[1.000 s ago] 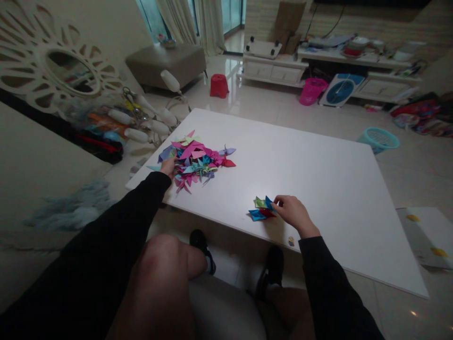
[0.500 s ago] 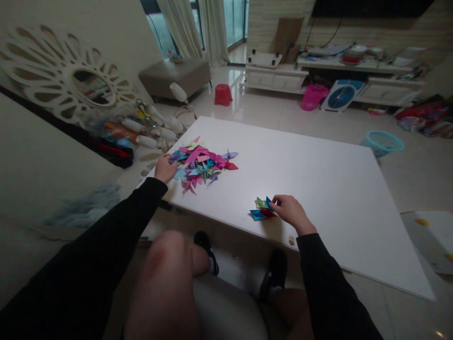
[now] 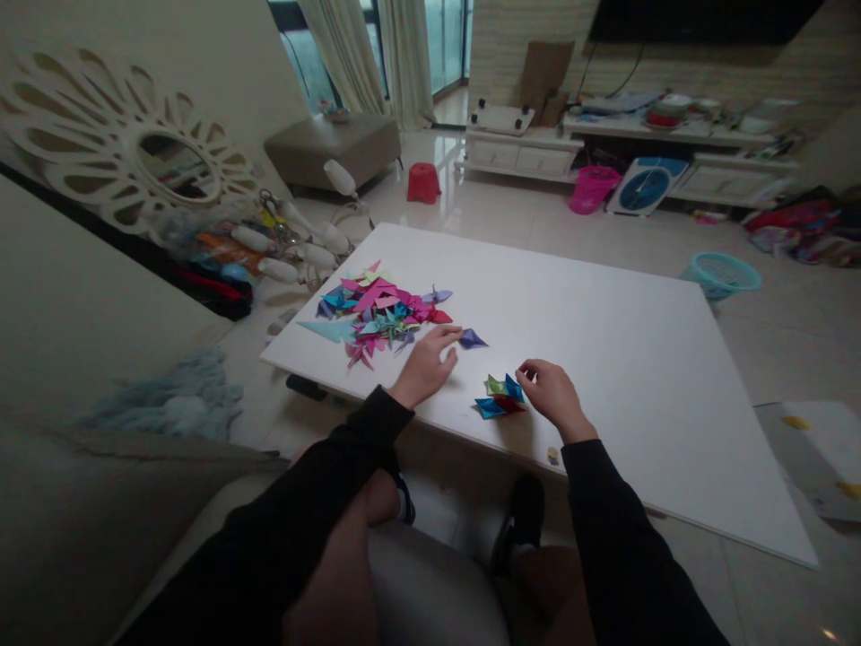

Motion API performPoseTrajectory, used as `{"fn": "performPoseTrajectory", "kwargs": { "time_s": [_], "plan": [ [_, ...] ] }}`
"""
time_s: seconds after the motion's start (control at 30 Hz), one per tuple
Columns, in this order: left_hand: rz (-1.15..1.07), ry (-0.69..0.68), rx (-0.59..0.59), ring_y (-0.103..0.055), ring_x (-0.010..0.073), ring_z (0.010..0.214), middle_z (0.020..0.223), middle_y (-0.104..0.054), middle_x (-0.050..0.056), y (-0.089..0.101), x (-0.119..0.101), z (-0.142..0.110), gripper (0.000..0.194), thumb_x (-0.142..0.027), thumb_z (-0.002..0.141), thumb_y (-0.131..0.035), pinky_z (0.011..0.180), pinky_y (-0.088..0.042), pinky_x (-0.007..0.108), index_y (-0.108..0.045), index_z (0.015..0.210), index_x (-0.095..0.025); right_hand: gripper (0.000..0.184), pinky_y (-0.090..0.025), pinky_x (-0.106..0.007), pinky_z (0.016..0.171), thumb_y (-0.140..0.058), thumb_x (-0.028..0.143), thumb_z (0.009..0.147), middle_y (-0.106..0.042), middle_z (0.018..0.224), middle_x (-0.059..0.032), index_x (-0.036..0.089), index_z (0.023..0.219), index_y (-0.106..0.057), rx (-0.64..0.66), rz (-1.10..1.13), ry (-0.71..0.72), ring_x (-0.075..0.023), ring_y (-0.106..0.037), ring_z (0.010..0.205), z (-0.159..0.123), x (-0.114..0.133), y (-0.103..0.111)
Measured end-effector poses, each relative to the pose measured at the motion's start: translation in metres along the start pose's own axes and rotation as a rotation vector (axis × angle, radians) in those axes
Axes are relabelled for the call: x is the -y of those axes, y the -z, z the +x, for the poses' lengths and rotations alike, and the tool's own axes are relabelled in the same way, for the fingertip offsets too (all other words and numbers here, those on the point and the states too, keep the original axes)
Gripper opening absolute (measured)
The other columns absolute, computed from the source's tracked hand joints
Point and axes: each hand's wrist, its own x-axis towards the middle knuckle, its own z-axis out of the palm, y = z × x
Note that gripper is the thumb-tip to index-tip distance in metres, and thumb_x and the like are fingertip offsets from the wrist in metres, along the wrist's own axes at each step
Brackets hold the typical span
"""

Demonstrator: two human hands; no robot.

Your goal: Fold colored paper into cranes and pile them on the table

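My left hand is over the table to the right of a colourful paper pile, its fingertips closed on one end of a purple folded-paper crane. The thumb is apart from the fingers. Just right of a small group of folded papers, my right hand hovers with curved, slightly parted fingers and nothing visible in them. That group has a green piece, a blue piece and a red one, set close together. The heap of origami cranes, mostly pink, blue and purple, lies on the table's left side.
The white table stretches away to the right, with a small sticker near its front edge. Beyond it are a red stool, a pink bin and a light-blue basket. A lamp with white shades stands close to the left corner.
My left hand has left the pile and moved right, carrying the purple crane towards the small group. My right hand has let go of the blue piece and drawn back slightly.
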Motion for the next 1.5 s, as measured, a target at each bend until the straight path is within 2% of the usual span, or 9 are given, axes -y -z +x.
{"fn": "performPoseTrajectory", "kwargs": {
  "time_s": [0.1, 0.2, 0.33, 0.5, 0.67, 0.8, 0.97, 1.13, 1.5],
  "plan": [
    [-0.067, -0.016, 0.068, -0.064, 0.0220, 0.120, 0.127, -0.069, 0.010, -0.043, -0.009, -0.005, 0.040, -0.008, 0.088, -0.053, 0.110, -0.050, 0.042, -0.072, 0.121, -0.019, 0.022, -0.043, -0.031, 0.075, -0.052, 0.030, 0.092, -0.069, 0.086, -0.0061, 0.020, 0.083, -0.069, -0.145, 0.068, 0.013, -0.0190, -0.060, 0.076, 0.000, 0.000, 0.002],
    [-0.026, -0.002, 0.090, -0.059, 0.0255, 0.125, 0.129, -0.068, 0.010, -0.061, 0.003, -0.009, 0.041, -0.009, 0.086, -0.057, 0.113, -0.047, 0.049, -0.071, 0.123, -0.021, 0.021, -0.044, -0.032, 0.077, -0.052, 0.029, 0.092, -0.065, 0.083, -0.0060, 0.020, 0.079, -0.066, -0.206, 0.131, 0.040, -0.0187, -0.059, 0.075, 0.001, 0.000, 0.001],
    [-0.058, -0.014, 0.174, -0.060, 0.0251, 0.125, 0.131, -0.066, 0.010, -0.063, 0.024, -0.010, 0.042, -0.010, 0.087, -0.057, 0.112, -0.048, 0.047, -0.070, 0.126, -0.021, 0.017, -0.047, -0.033, 0.079, -0.056, 0.029, 0.092, -0.064, 0.088, -0.0062, 0.020, 0.082, -0.068, -0.188, 0.197, 0.108, -0.0197, -0.060, 0.082, 0.005, 0.000, -0.006],
    [-0.133, -0.099, 0.237, -0.063, 0.0229, 0.123, 0.131, -0.065, 0.010, -0.065, 0.030, 0.002, 0.044, -0.010, 0.088, -0.055, 0.112, -0.049, 0.041, -0.068, 0.129, -0.019, 0.012, -0.049, -0.034, 0.077, -0.061, 0.027, 0.090, -0.063, 0.097, -0.0066, 0.021, 0.095, -0.071, -0.180, 0.208, 0.125, -0.0220, -0.060, 0.092, 0.012, 0.003, -0.015],
    [-0.097, -0.002, 0.237, -0.063, 0.0233, 0.123, 0.130, -0.065, 0.011, -0.069, 0.046, 0.006, 0.043, -0.009, 0.086, -0.055, 0.114, -0.048, 0.042, -0.069, 0.125, -0.019, 0.009, -0.050, -0.035, 0.078, -0.062, 0.023, 0.088, -0.062, 0.099, -0.0070, 0.022, 0.092, -0.070, -0.146, 0.183, 0.119, -0.0230, -0.059, 0.096, 0.012, 0.007, -0.020],
    [-0.030, 0.068, 0.305, -0.060, 0.0256, 0.128, 0.134, -0.063, 0.012, -0.073, 0.060, -0.003, 0.047, -0.011, 0.083, -0.060, 0.116, -0.046, 0.045, -0.065, 0.129, -0.021, 0.009, -0.050, -0.035, 0.078, -0.061, 0.023, 0.088, -0.062, 0.098, -0.0069, 0.022, 0.090, -0.070, -0.127, 0.163, 0.107, -0.0234, -0.058, 0.097, 0.009, 0.005, -0.022],
    [-0.050, 0.034, 0.389, -0.054, 0.0277, 0.136, 0.144, -0.055, 0.015, -0.080, 0.056, -0.010, 0.055, -0.014, 0.084, -0.061, 0.120, -0.042, 0.047, -0.058, 0.138, -0.019, 0.010, -0.050, -0.035, 0.080, -0.060, 0.021, 0.089, -0.061, 0.096, -0.0074, 0.021, 0.088, -0.070, -0.123, 0.139, 0.107, -0.0239, -0.058, 0.097, 0.006, 0.002, -0.023],
    [-0.079, -0.006, 0.442, -0.051, 0.0279, 0.139, 0.145, -0.053, 0.016, -0.088, 0.052, -0.013, 0.057, -0.013, 0.082, -0.060, 0.123, -0.038, 0.045, -0.056, 0.139, -0.016, 0.010, -0.050, -0.036, 0.080, -0.061, 0.023, 0.088, -0.061, 0.094, -0.0073, 0.021, 0.087, -0.070, -0.135, 0.149, 0.112, -0.0246, -0.058, 0.096, 0.006, -0.001, -0.022],
    [-0.069, -0.030, 0.517, -0.057, 0.0262, 0.128, 0.135, -0.059, 0.015, -0.093, 0.057, -0.016, 0.054, -0.015, 0.084, -0.057, 0.115, -0.044, 0.043, -0.052, 0.139, -0.014, 0.010, -0.047, -0.038, 0.085, -0.062, 0.021, 0.088, -0.063, 0.093, -0.0068, 0.020, 0.085, -0.071, -0.130, 0.107, 0.086, -0.0247, -0.059, 0.094, 0.007, -0.006, -0.023]
  ]
}}
